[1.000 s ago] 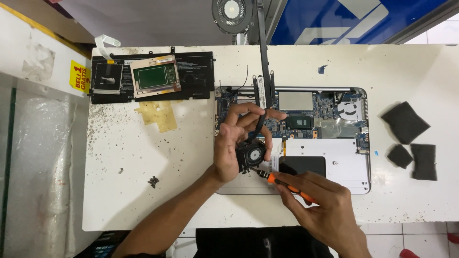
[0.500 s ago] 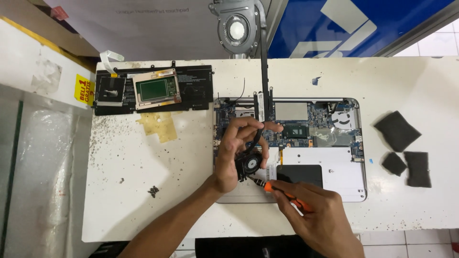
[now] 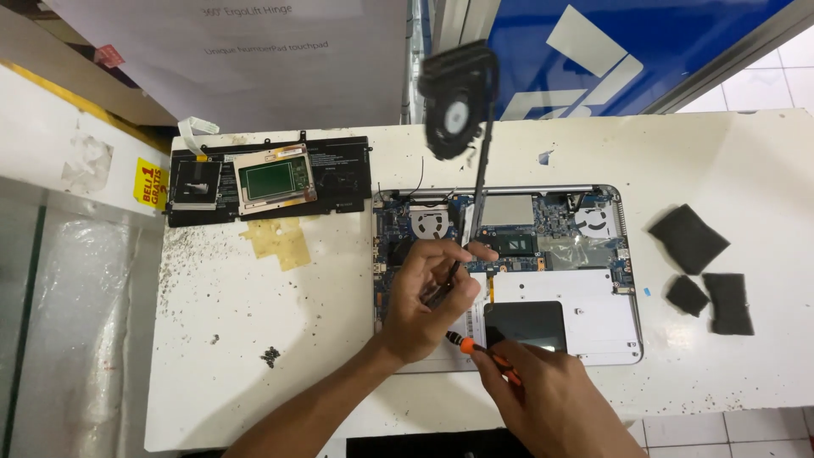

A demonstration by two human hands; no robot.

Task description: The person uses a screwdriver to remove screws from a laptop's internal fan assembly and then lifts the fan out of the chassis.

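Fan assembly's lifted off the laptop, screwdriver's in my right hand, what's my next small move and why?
Probably swing the fan assembly clear and set it on the white table. The left hand holds it up by its thin pipe above the open laptop, while the right hand holds the orange screwdriver.

One opened laptop (image 3: 585,314) on the white table (image 3: 254,339), two hands over it, the left hand (image 3: 428,301) and the right hand (image 3: 547,399). One orange-handled screwdriver (image 3: 479,352). Three dark foam pads (image 3: 688,239) at the right (two large, one small). One black battery pack (image 3: 339,182), one touchpad board (image 3: 273,180), one piece of yellow tape (image 3: 280,242).
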